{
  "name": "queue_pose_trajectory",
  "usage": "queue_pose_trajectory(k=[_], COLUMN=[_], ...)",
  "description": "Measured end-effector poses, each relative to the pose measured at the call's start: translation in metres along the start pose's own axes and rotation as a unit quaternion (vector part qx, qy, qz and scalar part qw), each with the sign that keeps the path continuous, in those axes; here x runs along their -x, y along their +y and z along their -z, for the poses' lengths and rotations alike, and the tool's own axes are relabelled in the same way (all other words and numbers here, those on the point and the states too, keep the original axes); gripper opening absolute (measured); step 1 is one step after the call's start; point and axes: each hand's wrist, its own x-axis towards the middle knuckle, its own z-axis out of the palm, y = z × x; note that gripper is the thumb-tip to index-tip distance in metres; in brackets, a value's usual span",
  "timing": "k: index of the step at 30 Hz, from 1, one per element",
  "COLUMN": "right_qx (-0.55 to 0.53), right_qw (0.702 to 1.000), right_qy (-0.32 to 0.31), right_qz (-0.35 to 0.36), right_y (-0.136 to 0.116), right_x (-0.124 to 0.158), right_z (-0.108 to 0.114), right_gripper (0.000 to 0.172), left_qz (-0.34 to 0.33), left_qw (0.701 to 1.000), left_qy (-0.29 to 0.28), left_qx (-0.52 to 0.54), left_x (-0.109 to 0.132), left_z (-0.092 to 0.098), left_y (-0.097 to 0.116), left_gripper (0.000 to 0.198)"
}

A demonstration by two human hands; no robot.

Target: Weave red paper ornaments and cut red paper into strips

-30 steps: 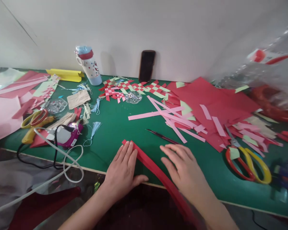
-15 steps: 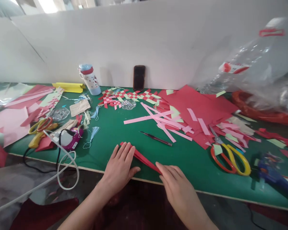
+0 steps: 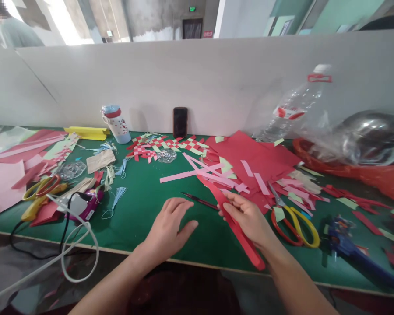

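My right hand [image 3: 244,214] grips a long folded red paper strip [image 3: 238,232] between thumb and fingers, held up at a slant over the green table [image 3: 134,218]. Fingers apart and holding nothing, my left hand [image 3: 172,225] hovers to the left of it. A slim dark craft knife [image 3: 200,200] lies just beyond, its handle end partly covered by the strip and right hand. Pink paper strips [image 3: 190,175] cross one another farther back, beside a pile of red paper sheets [image 3: 252,157].
Scissors [image 3: 295,227] and a blue glue gun [image 3: 351,245] lie at right. Left are a looped white cord [image 3: 82,225], tassels [image 3: 118,199] and more scissors [image 3: 41,188]. A cup [image 3: 116,124], phone [image 3: 180,122] and plastic bottle [image 3: 290,109] stand near the partition [image 3: 200,78].
The red strip has come up off the table in my right hand. My left hand has let go of it and lifted. The camera view has tilted upward, showing more beyond the partition.
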Motion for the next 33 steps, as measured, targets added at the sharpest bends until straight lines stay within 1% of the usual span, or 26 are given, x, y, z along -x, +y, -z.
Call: queue_pose_trajectory(k=[2,5,7,9,10,11,13,15,16,18,20,22,24,27,29,31,33], right_qx=[-0.037,-0.100,-0.155,-0.195,-0.203,-0.205,-0.206,-0.208,-0.204,-0.178,-0.158,-0.164,-0.178,-0.180,-0.179,-0.162,-0.131], right_qw=[0.999,0.993,0.986,0.979,0.977,0.976,0.974,0.971,0.970,0.972,0.974,0.974,0.975,0.979,0.978,0.978,0.981], right_qy=[-0.024,-0.054,-0.059,-0.059,-0.062,-0.068,-0.085,-0.114,-0.129,-0.151,-0.160,-0.157,-0.133,-0.096,-0.104,-0.126,-0.146], right_qz=[0.002,0.014,0.024,0.034,0.036,0.035,0.027,0.010,0.003,-0.005,-0.007,-0.015,-0.024,-0.031,-0.035,-0.027,-0.003], right_y=[-0.005,-0.013,-0.017,-0.019,-0.018,-0.016,-0.009,-0.001,0.003,0.009,0.013,0.015,0.015,0.013,0.012,0.011,0.010], right_x=[-0.014,-0.037,-0.051,-0.063,-0.068,-0.070,-0.072,-0.071,-0.069,-0.067,-0.067,-0.069,-0.072,-0.073,-0.072,-0.070,-0.066], right_z=[0.004,0.007,0.007,0.005,0.003,0.001,-0.004,-0.010,-0.012,-0.015,-0.014,-0.012,-0.008,-0.004,-0.005,-0.008,-0.013], right_gripper=[0.049,0.040,0.033,0.030,0.030,0.031,0.034,0.036,0.036,0.034,0.033,0.032,0.031,0.030,0.031,0.035,0.043], left_qz=[-0.001,0.018,0.041,0.057,0.066,0.085,0.143,0.203,0.222,0.241,0.256,0.272,0.296,0.334,0.341,0.329,0.310], left_qw=[0.997,0.981,0.970,0.953,0.940,0.918,0.858,0.801,0.784,0.768,0.744,0.720,0.709,0.709,0.710,0.713,0.719], left_qy=[-0.037,-0.092,-0.102,-0.095,-0.085,-0.072,-0.038,-0.008,0.000,0.008,0.015,0.018,0.018,0.012,0.008,0.014,0.027], left_qx=[0.074,0.171,0.218,0.281,0.324,0.380,0.493,0.564,0.579,0.593,0.618,0.639,0.640,0.621,0.616,0.618,0.622], left_x=[-0.020,-0.054,-0.074,-0.090,-0.096,-0.100,-0.103,-0.102,-0.101,-0.098,-0.096,-0.095,-0.095,-0.094,-0.094,-0.094,-0.094], left_z=[-0.006,-0.016,-0.023,-0.030,-0.033,-0.037,-0.044,-0.051,-0.055,-0.059,-0.060,-0.059,-0.056,-0.053,-0.053,-0.054,-0.054], left_y=[0.006,0.009,0.007,0.004,0.002,0.001,-0.002,-0.005,-0.008,-0.013,-0.019,-0.023,-0.025,-0.025,-0.024,-0.023,-0.021], left_gripper=[0.034,0.040,0.044,0.042,0.040,0.037,0.036,0.038,0.040,0.041,0.039,0.036,0.034,0.033,0.032,0.030,0.026])
